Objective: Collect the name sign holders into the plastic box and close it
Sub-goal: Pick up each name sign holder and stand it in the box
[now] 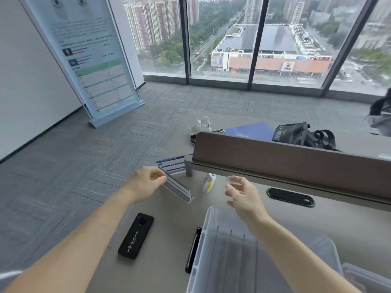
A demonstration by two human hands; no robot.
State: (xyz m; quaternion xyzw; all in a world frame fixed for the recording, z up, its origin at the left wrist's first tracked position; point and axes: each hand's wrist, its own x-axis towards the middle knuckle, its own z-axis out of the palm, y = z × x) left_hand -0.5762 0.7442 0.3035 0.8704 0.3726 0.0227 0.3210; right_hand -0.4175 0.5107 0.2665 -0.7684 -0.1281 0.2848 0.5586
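Note:
My left hand pinches the top edge of a clear acrylic name sign holder, lifted and tilted above the desk near its left edge. My right hand hovers open, fingers spread, just right of the holder and above the far rim of the translucent plastic box. Several upright holders stand in a row inside the box. Another name sign holder with a blue and white card stands farther back by the divider's post.
A black phone lies left of the box, and the box's black latch shows on its left side. A brown desk divider crosses behind the hands. A white and yellow object, a black cable port and a black bag lie beyond.

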